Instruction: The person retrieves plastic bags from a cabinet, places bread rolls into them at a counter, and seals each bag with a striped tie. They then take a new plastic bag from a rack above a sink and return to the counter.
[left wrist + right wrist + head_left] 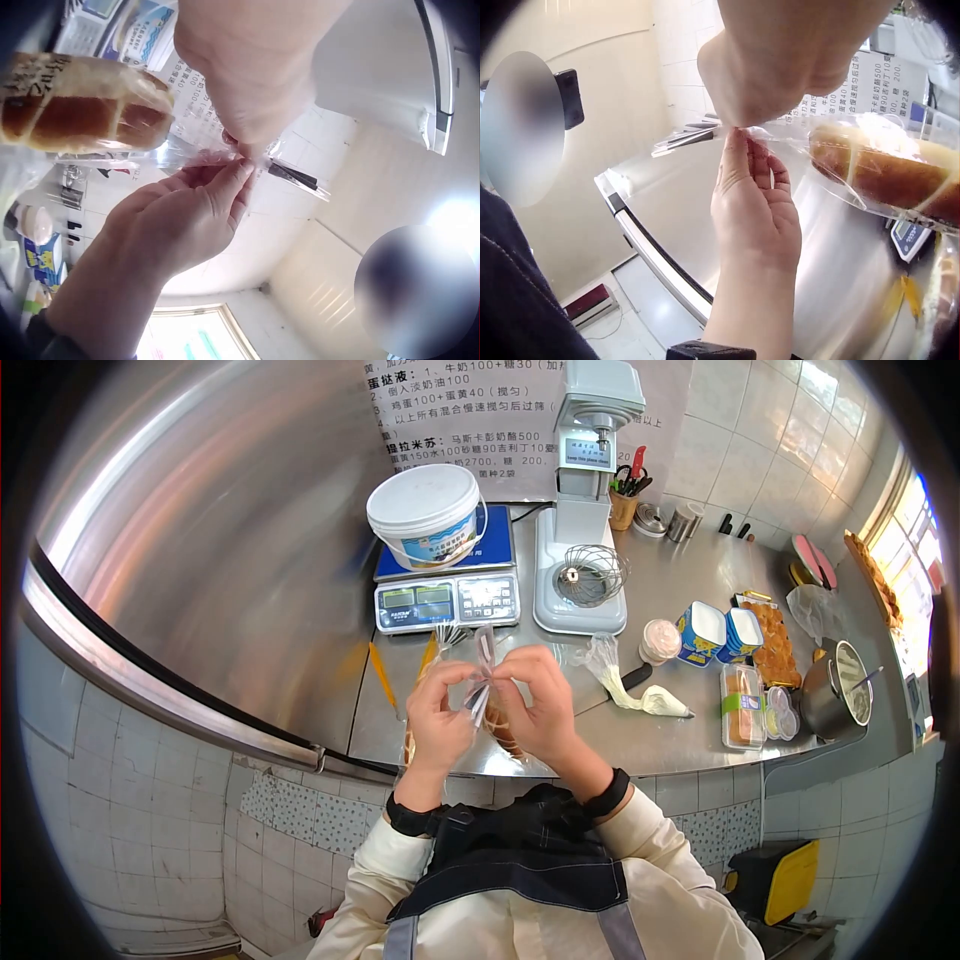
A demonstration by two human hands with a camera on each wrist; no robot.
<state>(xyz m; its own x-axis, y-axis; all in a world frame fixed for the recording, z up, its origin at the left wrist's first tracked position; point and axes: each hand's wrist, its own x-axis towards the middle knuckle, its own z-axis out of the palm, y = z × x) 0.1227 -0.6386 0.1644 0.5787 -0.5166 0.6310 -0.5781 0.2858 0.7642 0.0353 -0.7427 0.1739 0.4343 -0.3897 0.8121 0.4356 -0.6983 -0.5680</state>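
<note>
Bread in a clear printed bag (90, 112) has its gathered neck between both hands. In the head view, the left hand (438, 715) pinches the neck from the left and the right hand (543, 705) pinches it from the right, their fingertips meeting. The bag's free end (483, 645) sticks up above the fingers. In the right wrist view, the brown loaf (885, 169) lies to the right of the pinched neck, and the left hand (756, 214) has thumb and forefinger together. The exact fingertip contact is partly hidden.
Behind the hands stand a scale (447, 602) bearing a white tub (425, 510), and a mixer (583, 590). To the right are a piping bag (640, 695), blue-and-white tubs (702, 635), a boxed pastry (742, 710) and a metal pot (832, 695). More bagged bread lies below the hands.
</note>
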